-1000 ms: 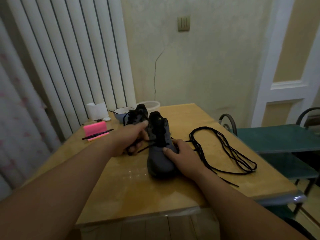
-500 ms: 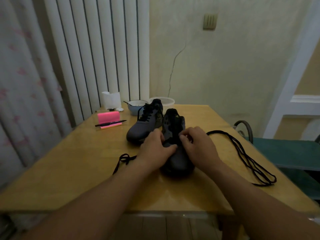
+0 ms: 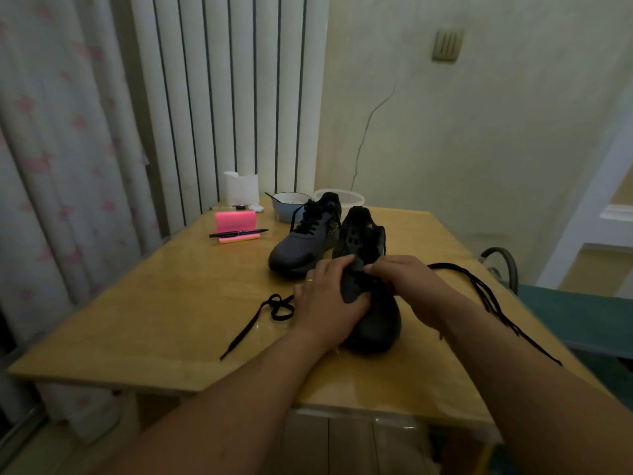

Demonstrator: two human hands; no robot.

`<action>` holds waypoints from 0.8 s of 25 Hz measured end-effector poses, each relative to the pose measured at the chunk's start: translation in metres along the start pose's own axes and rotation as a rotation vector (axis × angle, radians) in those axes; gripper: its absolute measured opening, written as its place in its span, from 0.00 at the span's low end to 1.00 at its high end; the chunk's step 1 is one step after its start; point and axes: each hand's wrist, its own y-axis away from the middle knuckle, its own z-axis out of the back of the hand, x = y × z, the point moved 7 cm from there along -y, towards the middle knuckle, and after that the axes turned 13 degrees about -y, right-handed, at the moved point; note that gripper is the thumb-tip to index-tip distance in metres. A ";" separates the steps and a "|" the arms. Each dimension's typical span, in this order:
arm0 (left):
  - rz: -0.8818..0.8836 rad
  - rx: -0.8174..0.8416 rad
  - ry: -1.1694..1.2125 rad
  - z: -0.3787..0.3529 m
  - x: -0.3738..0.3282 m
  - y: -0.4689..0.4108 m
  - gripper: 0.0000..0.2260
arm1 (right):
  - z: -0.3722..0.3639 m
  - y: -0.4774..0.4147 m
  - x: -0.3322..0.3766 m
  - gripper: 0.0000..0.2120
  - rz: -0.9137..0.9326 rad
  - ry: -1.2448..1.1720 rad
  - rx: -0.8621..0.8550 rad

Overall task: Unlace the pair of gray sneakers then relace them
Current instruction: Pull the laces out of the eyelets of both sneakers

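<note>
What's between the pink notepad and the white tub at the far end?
Head view: the blue bowl sits between the pink notepad and the white tub, with the laced sneaker partly covering the tub.

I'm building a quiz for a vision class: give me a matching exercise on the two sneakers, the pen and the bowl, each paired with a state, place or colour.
Things:
1 far sneaker
2 near sneaker
3 pen
4 bowl

States:
a light blue
b gripped by left hand and right hand
c laces threaded
d lying across pink pad

Pairs: 1-c, 2-b, 3-d, 4-a.
</note>
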 end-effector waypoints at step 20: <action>-0.074 -0.294 -0.311 0.020 -0.011 0.007 0.21 | -0.013 -0.016 0.019 0.19 0.041 0.547 -0.105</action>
